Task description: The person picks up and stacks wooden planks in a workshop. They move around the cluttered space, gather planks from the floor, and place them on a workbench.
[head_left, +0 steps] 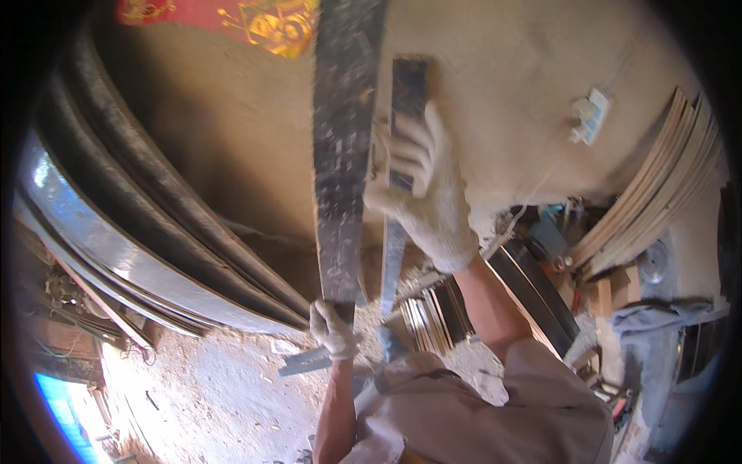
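A long, dark, speckled board point(344, 162) stands upright in front of me, its top running out of the picture. My left hand point(334, 331), in a whitish work glove, is closed around the board's lower end. Level with the board's middle, my gloved right hand point(429, 189) is raised at its right edge, fingers stretched and spread. Its thumb reaches to the board's edge; I cannot tell whether it touches. Behind the right hand, a narrower dark strip point(410, 85) stands against the wall. A grey flat bar point(308, 361) lies beside my left hand.
Large panels point(131, 255) lean at the left. On the right stand several thin wooden strips point(653, 185), with dark boards point(533, 290) nearer me. A stack of short pieces point(433, 317) lies near my feet. The wall carries a white power strip point(593, 116) and a red-and-yellow sheet point(270, 23).
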A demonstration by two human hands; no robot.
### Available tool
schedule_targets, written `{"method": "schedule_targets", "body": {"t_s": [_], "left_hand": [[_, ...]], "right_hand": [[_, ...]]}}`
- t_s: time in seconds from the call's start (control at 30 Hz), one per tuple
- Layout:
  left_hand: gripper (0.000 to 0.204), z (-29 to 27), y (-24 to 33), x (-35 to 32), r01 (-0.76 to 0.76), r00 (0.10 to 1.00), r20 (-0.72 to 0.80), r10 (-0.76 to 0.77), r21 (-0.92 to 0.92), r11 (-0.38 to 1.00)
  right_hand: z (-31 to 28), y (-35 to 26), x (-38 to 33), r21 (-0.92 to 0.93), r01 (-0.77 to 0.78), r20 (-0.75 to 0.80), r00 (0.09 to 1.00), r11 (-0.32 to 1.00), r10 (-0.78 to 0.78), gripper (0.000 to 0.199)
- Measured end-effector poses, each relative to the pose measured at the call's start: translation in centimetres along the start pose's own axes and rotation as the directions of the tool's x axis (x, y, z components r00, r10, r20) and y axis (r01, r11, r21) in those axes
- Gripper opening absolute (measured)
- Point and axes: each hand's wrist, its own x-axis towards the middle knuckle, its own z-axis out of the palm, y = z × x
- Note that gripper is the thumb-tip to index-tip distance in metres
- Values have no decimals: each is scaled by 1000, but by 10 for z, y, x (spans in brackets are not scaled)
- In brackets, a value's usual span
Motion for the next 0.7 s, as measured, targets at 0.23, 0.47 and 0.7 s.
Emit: {"method": "schedule_targets", "body": {"t_s": [0.23,0.47,0.7], "left_hand": [[25,13,-36,-23,-134,940,341,13,334,933],[37,-125,-88,-34,445,886,-5,-463,287,848],[43,-350,-146,-128,553,828,-415,-377,494,671]], "right_hand": [[-45,-6,42,-312,32,-189,977,949,-95,34],[-59,75,-42,-323,-226,-436,897,919,67,67],[-56,155,-104,-328,-214,-323,941,920,104,72]]}}
